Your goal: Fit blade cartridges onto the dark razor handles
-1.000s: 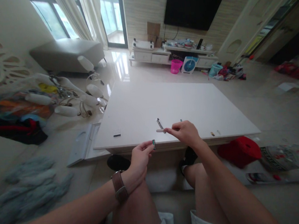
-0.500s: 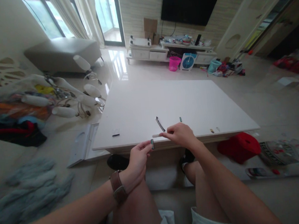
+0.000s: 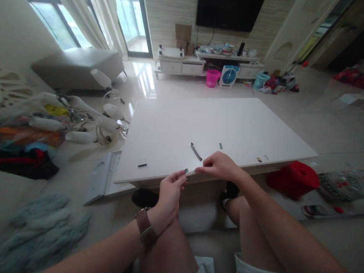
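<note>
My left hand (image 3: 168, 196), a brown-strapped watch (image 3: 146, 227) on its wrist, pinches a small dark-green framed piece (image 3: 186, 171) just off the table's near edge. A thin whitish strip (image 3: 191, 172) is pinched between the fingers of my right hand (image 3: 221, 166). The strip's left end meets or overlaps the green piece; whether it presses on it I cannot tell. Beyond the hands, a slim dark curved tool (image 3: 196, 151) rests on the white table (image 3: 200, 122). A second small greenish piece (image 3: 220, 145) lies just past my right hand.
A small dark strip (image 3: 142, 165) lies near the table's left front, and a tiny gold-and-black piece (image 3: 259, 159) near its right front. A red roll-shaped object (image 3: 294, 180) stands at right below the tabletop. A lamp with several white shades (image 3: 81, 137) is at left.
My right hand has lifted the whitish strip off the table edge and brought its end to the green piece. My left hand stays nearly in place.
</note>
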Available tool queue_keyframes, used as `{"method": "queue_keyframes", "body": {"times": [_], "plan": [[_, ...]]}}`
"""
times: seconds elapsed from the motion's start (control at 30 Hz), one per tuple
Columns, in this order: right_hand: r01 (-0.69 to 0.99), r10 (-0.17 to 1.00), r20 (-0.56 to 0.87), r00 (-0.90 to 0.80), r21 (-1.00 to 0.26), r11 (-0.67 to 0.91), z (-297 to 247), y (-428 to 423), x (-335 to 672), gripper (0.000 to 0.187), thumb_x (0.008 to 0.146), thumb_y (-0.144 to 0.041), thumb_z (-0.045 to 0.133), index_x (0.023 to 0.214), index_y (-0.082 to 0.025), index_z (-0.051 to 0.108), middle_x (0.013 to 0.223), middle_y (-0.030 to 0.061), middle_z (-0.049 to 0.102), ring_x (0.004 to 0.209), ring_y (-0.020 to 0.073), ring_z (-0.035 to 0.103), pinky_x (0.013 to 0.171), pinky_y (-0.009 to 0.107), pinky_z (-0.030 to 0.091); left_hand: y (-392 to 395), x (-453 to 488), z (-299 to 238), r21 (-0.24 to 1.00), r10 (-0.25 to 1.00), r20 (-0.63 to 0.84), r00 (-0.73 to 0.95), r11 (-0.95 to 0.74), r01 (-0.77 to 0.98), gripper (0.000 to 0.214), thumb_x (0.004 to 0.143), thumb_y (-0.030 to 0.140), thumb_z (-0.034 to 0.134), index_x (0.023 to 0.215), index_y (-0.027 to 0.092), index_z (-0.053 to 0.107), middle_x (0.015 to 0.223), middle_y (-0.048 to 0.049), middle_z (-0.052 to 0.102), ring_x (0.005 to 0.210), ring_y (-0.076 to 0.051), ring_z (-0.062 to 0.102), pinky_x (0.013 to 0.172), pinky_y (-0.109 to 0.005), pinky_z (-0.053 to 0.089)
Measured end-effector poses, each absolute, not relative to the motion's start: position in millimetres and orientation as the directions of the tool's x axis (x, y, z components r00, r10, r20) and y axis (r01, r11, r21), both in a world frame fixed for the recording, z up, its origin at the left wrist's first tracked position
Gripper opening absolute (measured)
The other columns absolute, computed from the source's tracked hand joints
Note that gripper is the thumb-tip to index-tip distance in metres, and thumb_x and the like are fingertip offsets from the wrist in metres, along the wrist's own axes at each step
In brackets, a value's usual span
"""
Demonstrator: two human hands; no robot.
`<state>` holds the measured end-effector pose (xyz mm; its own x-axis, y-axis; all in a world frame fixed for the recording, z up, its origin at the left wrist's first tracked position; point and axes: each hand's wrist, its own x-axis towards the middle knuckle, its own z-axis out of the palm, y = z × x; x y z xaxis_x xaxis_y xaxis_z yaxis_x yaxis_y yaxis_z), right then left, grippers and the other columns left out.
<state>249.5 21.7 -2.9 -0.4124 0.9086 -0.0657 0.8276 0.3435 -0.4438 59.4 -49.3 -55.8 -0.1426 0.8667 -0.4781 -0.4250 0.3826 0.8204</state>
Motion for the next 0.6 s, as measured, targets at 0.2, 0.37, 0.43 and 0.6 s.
{"method": "queue_keyframes", "body": {"times": [0.2,0.37,0.43,0.6], "plan": [[0.896,0.965,0.055,-0.255,-0.361,0.257,-3.8,24.8,249.4,0.064,0.088,-0.071,0.049,0.058,-0.017,0.066,0.052,0.0009,0.052,0.054,0.0112,0.038,0.056,0.029,0.020,-49.8,60.1,-51.8,0.828,0.876,-0.463,-0.137,0.373,-0.419,0.036,0.055,0.027,0.083,0.088,0.013,0.078,0.086,-0.0086,0.074,0.070,-0.013,0.057,0.061,-0.024,0.037],[0.836,0.902,-0.075,-0.426,-0.413,0.361,-2.9,23.0,247.4,0.064,0.085,-0.072,0.052,0.055,-0.016,0.064,0.051,0.0011,0.051,0.053,0.0107,0.037,0.055,0.028,0.020,-50.6,59.5,-49.0,0.811,0.858,-0.492,-0.145,0.392,-0.435,0.033,0.055,0.024,0.082,0.086,0.014,0.078,0.083,-0.0079,0.073,0.069,-0.013,0.058,0.061,-0.024,0.037],[0.870,0.937,-0.029,-0.349,-0.382,0.312,-3.5,22.7,246.4,0.064,0.085,-0.072,0.051,0.056,-0.017,0.065,0.053,0.0020,0.053,0.054,0.0116,0.037,0.055,0.029,0.020,-51.1,59.3,-48.8,0.812,0.859,-0.493,-0.141,0.396,-0.428,0.032,0.055,0.025,0.083,0.085,0.013,0.078,0.082,-0.0079,0.073,0.069,-0.013,0.058,0.061,-0.024,0.038],[0.817,0.950,0.016,-0.313,-0.506,0.278,-6.7,25.2,247.2,0.064,0.088,-0.069,0.049,0.053,-0.016,0.058,0.050,0.0000,0.046,0.053,0.0113,0.037,0.054,0.028,0.021,-51.0,60.0,-47.5,0.816,0.864,-0.483,-0.143,0.385,-0.430,0.033,0.055,0.025,0.084,0.085,0.014,0.078,0.082,-0.0081,0.073,0.069,-0.013,0.059,0.061,-0.024,0.038]]}}
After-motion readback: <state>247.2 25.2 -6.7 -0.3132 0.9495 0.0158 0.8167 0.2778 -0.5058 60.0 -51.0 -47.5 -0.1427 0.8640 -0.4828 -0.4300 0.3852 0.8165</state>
